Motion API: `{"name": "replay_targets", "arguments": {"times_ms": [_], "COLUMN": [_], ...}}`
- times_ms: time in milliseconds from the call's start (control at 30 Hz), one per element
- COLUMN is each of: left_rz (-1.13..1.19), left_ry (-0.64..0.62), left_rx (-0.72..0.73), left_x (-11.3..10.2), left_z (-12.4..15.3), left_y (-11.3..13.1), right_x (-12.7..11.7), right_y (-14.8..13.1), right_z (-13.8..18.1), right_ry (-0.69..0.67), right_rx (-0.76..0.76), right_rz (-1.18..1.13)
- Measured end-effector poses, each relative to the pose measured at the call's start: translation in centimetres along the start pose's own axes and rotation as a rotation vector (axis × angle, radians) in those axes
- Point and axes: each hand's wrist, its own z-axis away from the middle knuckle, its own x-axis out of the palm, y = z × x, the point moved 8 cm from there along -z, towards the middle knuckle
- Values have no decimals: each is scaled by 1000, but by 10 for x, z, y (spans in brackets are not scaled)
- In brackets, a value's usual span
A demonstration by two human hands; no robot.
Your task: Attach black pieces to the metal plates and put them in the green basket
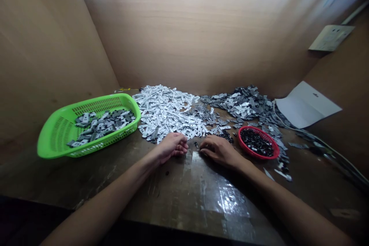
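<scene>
My left hand (173, 147) is closed in a pinch just in front of the pile of light metal plates (170, 113). Whatever lies between its fingertips is too small to make out. To its right, my right hand (217, 149) rests low over the table with bent fingers, thumb and forefinger apart, holding nothing that I can see. A tiny black part (196, 144) lies on the table between the two hands. Several small black parts (226, 136) lie just beyond the right hand, beside a red basket (276, 154) filled with more of them.
A green basket (53, 142) with grey and white plates stands at the left. Darker grey plates (249, 102) are heaped at the back right, near a white sheet (307, 107) and a cable (319, 138). Wooden panels enclose the table (178, 200); a socket (331, 37) is on the right panel.
</scene>
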Motion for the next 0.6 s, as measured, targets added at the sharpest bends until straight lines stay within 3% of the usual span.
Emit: {"name": "replay_targets", "arguments": {"times_ms": [200, 433, 600], "left_rz": [-60, -148, -210], "left_ry": [-25, -55, -101], "left_rx": [2, -29, -26], "left_x": [4, 12, 17], "left_z": [2, 5, 6], "left_y": [-3, -4, -8], "right_x": [-19, -44, -43], "right_y": [-6, -16, -19], "right_z": [-1, 0, 1], "right_ry": [46, 124, 138], "right_rx": [2, -108, -103], "right_rz": [-234, -38, -49]}}
